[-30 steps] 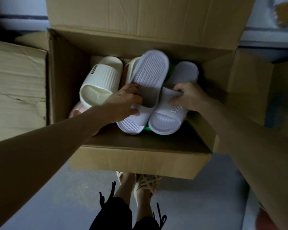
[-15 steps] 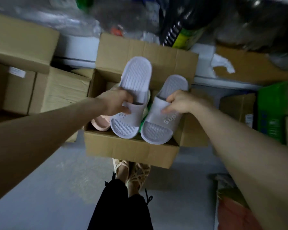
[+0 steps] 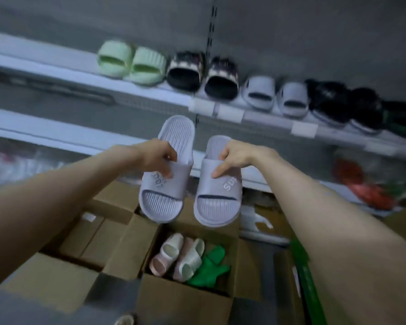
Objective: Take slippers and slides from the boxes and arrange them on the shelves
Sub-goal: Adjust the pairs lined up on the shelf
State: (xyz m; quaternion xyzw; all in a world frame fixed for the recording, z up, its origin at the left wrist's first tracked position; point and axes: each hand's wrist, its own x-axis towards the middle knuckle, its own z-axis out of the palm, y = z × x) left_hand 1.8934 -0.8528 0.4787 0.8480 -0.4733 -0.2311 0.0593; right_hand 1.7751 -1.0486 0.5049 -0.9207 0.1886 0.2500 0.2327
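I hold a pair of pale lilac slides up in the air before the shelves. My left hand (image 3: 161, 158) grips the strap of the left slide (image 3: 167, 184). My right hand (image 3: 234, 158) pinches the strap of the right slide (image 3: 217, 198), which bears white lettering. Below them stands the open cardboard box (image 3: 185, 301) with cream, pink and green slippers (image 3: 185, 261) inside. The upper shelf (image 3: 150, 92) carries a row of pairs: green slides (image 3: 131, 63), dark ones (image 3: 202, 73), lilac ones (image 3: 274, 96) and black ones (image 3: 342, 106).
More cardboard boxes (image 3: 85, 233) crowd the floor to the left of the open one. A lower shelf (image 3: 56, 137) runs behind my hands, with bagged red goods (image 3: 366, 184) at the right. A green package (image 3: 307, 277) leans beside my right arm.
Both hands have lifted the lilac slides out of the box and up toward the shelves. The view has swung upward from the box to the shelving.
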